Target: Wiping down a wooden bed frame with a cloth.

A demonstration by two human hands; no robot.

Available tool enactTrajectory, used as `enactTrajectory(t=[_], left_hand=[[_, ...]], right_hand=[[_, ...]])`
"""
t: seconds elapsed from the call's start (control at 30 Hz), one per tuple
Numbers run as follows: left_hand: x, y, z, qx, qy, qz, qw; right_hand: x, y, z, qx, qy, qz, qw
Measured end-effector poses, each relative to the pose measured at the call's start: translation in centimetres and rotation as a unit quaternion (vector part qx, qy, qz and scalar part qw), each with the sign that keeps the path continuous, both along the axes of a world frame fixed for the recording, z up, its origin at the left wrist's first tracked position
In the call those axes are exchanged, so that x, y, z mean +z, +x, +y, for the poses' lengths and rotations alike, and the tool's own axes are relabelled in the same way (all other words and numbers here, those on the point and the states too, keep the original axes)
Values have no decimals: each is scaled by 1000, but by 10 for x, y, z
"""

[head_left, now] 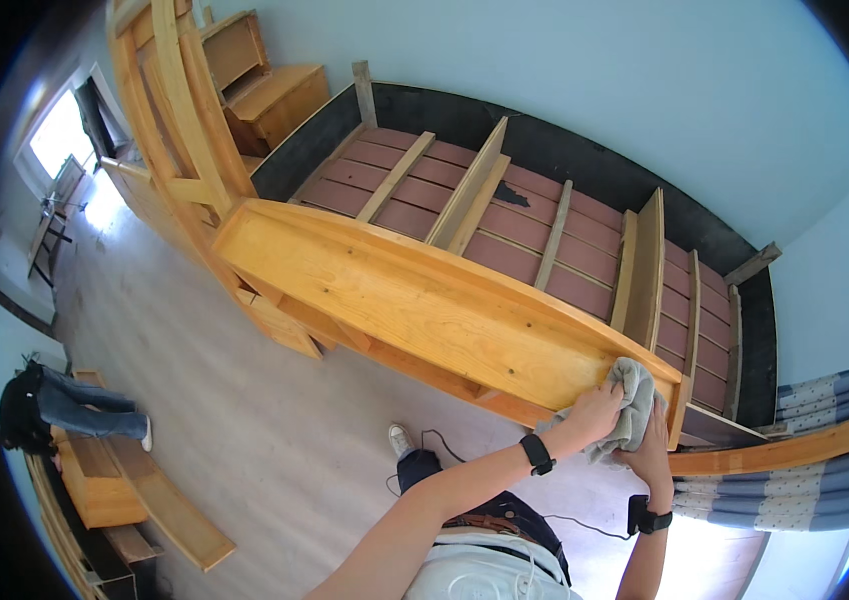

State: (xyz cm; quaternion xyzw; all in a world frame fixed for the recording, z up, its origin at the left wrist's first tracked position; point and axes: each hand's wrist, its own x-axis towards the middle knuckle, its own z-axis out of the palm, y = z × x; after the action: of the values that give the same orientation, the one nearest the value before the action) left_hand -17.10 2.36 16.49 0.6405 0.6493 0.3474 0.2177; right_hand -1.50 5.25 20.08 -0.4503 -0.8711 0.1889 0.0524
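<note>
A grey cloth is bunched at the right end of a long yellow wooden board with raised edges. My left hand grips the cloth from its left side and presses it against the board's end corner. My right hand holds the cloth's lower right part, with fingers pointing up along it. Some of my fingertips are hidden in the folds. Each wrist wears a black band.
Behind the board stands a bed frame with wooden slats over a reddish base. A wooden ladder-like frame rises at the left. A curved wooden rail crosses a checked curtain. Another person bends over wooden furniture at lower left.
</note>
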Motion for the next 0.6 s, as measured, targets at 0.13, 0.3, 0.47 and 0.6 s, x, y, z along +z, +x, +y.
enactTrajectory(t=[0.13,0.3,0.47,0.6], left_hand=[[1,-19,0,-5,10,-43,999],[25,-71,-10,30,30,-62,997],[17,-154,-43,75,20,-37,996],[1,-232,-79,135,-46,-13,990]], right_hand=[[-8,0,11,-15,30,-52,998],[-6,-47,26,40,-21,-38,998],[0,-139,8,88,-69,-120,986],[-7,-220,-23,117,-49,-109,986]])
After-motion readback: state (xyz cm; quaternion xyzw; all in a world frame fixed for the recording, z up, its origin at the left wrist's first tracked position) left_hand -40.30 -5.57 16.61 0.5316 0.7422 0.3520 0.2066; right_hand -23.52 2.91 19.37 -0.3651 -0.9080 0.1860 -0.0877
